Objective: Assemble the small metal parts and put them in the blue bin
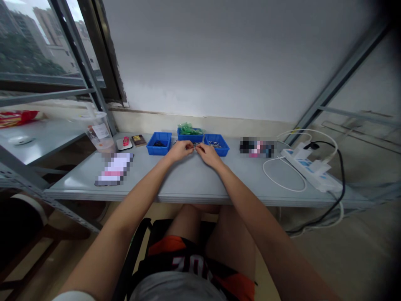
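Observation:
My left hand (181, 151) and my right hand (209, 155) meet over the grey table, fingertips almost touching. Both are closed in a pinch, and whatever they hold is too small to make out. Just behind the fingers lie some small shiny metal pieces (198, 144), partly hidden by my hands. A blue bin (159, 149) with small dark parts stands left of my left hand. Behind my hands is another blue bin (190, 136) holding green plastic packets (186, 128). Close by my right hand, a third blue bin (224, 152) contains shiny metal parts (215, 144).
At the left are a plastic drink cup (102, 136), a blurred phone (115, 168), a small white dish (124, 144) with a red item, and a dark box (139, 140). Rightward lie a pixelated object (257, 147) and a power strip (313, 169) with looping cables.

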`<state>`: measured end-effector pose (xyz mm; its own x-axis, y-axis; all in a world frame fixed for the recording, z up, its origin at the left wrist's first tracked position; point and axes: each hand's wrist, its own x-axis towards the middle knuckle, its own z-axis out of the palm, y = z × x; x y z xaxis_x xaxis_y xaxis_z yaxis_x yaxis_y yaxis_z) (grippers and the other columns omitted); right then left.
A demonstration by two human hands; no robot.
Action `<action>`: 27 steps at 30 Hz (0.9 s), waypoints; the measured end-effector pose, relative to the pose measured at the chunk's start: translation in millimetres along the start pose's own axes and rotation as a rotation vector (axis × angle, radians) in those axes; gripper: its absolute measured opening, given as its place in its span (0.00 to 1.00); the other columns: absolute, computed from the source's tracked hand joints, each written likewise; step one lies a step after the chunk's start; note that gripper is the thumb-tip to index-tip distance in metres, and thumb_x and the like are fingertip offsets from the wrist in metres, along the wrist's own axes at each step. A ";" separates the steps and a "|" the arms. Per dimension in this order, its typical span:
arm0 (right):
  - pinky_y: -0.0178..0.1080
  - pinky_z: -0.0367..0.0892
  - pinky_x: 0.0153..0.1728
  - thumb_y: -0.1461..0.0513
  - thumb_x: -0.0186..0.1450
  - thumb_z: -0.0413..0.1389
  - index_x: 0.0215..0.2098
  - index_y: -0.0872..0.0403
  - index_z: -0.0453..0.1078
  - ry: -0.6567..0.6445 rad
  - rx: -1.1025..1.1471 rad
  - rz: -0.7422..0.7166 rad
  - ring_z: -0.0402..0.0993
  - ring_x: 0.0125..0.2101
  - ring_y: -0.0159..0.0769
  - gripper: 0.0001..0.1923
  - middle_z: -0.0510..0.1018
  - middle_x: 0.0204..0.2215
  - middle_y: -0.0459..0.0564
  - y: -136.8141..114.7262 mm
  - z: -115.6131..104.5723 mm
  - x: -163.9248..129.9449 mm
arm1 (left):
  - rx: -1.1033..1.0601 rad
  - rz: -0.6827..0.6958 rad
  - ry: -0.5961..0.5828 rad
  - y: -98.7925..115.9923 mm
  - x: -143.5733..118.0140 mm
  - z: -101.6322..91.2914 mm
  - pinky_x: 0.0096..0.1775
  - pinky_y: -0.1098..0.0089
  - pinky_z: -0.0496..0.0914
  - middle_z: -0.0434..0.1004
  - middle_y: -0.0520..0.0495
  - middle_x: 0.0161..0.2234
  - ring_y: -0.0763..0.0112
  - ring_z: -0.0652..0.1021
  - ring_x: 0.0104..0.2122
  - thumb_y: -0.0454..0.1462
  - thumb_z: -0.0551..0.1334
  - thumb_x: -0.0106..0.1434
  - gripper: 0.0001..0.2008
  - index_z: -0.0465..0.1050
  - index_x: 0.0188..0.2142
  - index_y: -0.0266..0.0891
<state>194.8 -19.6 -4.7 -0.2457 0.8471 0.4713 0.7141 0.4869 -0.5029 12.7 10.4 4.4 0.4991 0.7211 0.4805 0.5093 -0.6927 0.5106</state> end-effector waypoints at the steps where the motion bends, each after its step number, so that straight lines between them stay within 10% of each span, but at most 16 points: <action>1: 0.34 0.62 0.38 0.60 0.69 0.50 0.39 0.55 0.73 -0.004 0.002 0.002 0.72 0.33 0.34 0.11 0.80 0.34 0.50 0.5 0.2 -0.2 | 0.003 -0.002 0.002 0.1 0.4 -0.2 0.39 0.70 0.68 0.81 0.45 0.34 0.68 0.77 0.34 0.36 0.60 0.59 0.09 0.77 0.36 0.35; 27: 0.35 0.62 0.34 0.61 0.65 0.53 0.38 0.55 0.72 0.078 0.084 -0.018 0.71 0.29 0.35 0.07 0.78 0.29 0.48 5.5 0.9 1.6 | 0.074 0.040 -0.004 -2.6 2.8 -0.6 0.39 0.70 0.68 0.80 0.43 0.36 0.67 0.77 0.35 0.37 0.59 0.62 0.10 0.78 0.37 0.35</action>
<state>197.8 -15.3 -7.4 -0.2041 0.8205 0.5340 0.6516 0.5209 -0.5514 12.4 14.3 4.8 0.5228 0.6931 0.4962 0.5395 -0.7197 0.4369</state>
